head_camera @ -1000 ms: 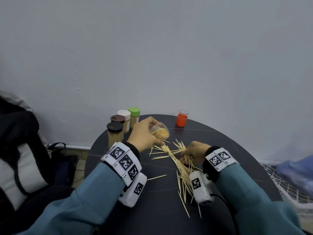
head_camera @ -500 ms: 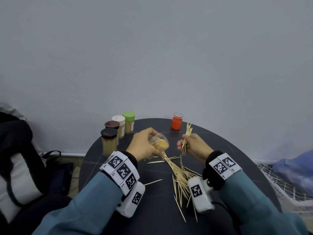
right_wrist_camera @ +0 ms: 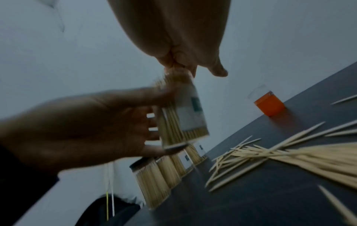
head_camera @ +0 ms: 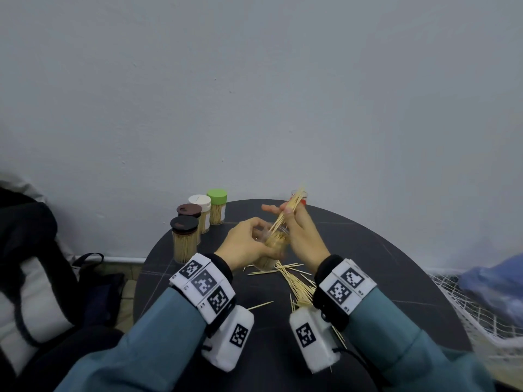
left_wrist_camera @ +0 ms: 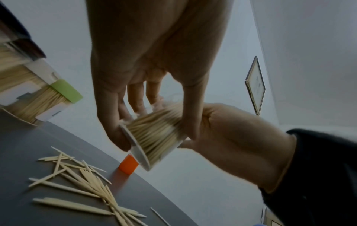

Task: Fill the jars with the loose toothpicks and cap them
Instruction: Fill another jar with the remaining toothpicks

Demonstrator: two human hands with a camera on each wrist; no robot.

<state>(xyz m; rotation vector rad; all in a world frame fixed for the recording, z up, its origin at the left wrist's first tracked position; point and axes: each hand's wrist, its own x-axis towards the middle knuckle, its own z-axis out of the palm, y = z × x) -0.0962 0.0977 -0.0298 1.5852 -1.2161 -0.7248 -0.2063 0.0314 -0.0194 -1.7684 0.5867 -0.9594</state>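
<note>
My left hand [head_camera: 249, 244] grips a clear uncapped jar [head_camera: 273, 250] nearly full of toothpicks, held above the round dark table [head_camera: 382, 264]. The jar [left_wrist_camera: 154, 137] shows in the left wrist view with fingers round it, and tilted and blurred in the right wrist view [right_wrist_camera: 183, 119]. My right hand [head_camera: 297, 224] pinches a bundle of toothpicks [head_camera: 285, 213] whose lower ends reach into the jar's mouth. Loose toothpicks [head_camera: 297, 284] lie scattered on the table below both hands. An orange cap [right_wrist_camera: 269, 105] stands at the far edge, mostly hidden behind the bundle in the head view.
Several capped, filled jars stand at the table's back left: black lid [head_camera: 184, 239], brown lid [head_camera: 189, 210], white lid [head_camera: 199, 200], green lid [head_camera: 216, 205]. A dark bag [head_camera: 28, 264] lies left of the table and white netting [head_camera: 467, 315] at the right.
My right hand lifted a bundle of toothpicks off the pile, raised it upright, then brought it left over the jar's mouth. The left hand kept hold of the jar.
</note>
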